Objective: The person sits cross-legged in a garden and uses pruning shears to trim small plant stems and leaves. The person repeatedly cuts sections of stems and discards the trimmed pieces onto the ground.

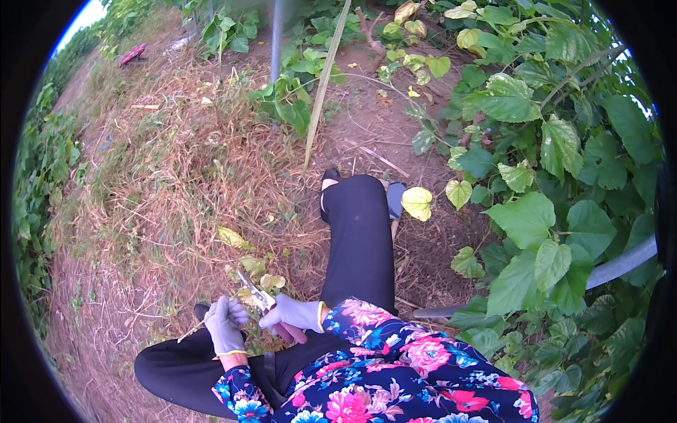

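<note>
My left hand (223, 322), in a pale grey-lilac glove with a yellow cuff edge, is closed on a thin cut stem (191, 333) that sticks out to the lower left. Just right of it, my right hand (296, 314), gloved alike, grips pruning shears (258, 296) with reddish handles. Their metal blades point up and left over some yellowed leaves (272, 281) close to the ground. Whether the blades touch any stem cannot be told. Both hands are above my lap, between my dark-trousered legs.
Leafy green plants (523, 222) crowd the right side. Dry grass (174, 201) covers the ground at left. A metal post (276, 39) and a long flat strap (325, 79) stand ahead. A curved metal pipe (621, 264) pokes from the leaves, and a yellow leaf (417, 203) is beside my knee.
</note>
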A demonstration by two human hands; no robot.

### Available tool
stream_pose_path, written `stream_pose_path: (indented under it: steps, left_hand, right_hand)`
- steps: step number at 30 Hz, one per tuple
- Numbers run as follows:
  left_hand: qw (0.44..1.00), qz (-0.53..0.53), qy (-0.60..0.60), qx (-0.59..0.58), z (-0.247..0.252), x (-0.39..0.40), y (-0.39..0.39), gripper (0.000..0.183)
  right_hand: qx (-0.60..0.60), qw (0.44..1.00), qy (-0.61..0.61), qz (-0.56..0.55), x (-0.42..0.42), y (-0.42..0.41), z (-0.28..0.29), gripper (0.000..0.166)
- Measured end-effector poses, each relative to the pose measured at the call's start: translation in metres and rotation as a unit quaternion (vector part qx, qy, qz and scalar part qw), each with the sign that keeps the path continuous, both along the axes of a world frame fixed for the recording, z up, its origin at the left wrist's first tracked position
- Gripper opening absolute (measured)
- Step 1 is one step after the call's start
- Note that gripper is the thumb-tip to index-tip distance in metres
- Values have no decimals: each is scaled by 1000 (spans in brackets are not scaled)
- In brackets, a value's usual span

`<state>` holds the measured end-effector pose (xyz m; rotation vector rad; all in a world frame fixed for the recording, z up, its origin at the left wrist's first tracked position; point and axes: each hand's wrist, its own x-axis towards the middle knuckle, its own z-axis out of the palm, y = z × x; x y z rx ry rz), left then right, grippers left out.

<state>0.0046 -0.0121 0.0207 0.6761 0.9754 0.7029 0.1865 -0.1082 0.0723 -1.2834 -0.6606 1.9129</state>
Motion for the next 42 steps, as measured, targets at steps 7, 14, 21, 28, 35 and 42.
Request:
stream_pose_path:
  steps: [7,14,21,28,35,42]
  left_hand:
    - [998,42,-43,-34,-8,-3,2,29]
    - [995,87,46,-1,20,10,-2,31]
    - [997,69,1,26,0,-11,3,29]
    - [999,-24,-24,9,-10,-17,16,31]
    - [1000,2,1,-11,-14,-17,11,32]
    - [1000,-5,2,-8,-14,-20,12,33]
  right_hand:
    - [22,999,12,31,-3,-8,-19,24]
    - [-69,991,96,66,-16,-14,-50,31]
    - [-103,983,148,35,-14,-11,-43,41]
    - [-120,979,162,-35,-16,5,-38,30]
    - [-84,992,98,16,-20,4,-38,42]
    - [-125,974,183,-51,-15,5,-34,32]
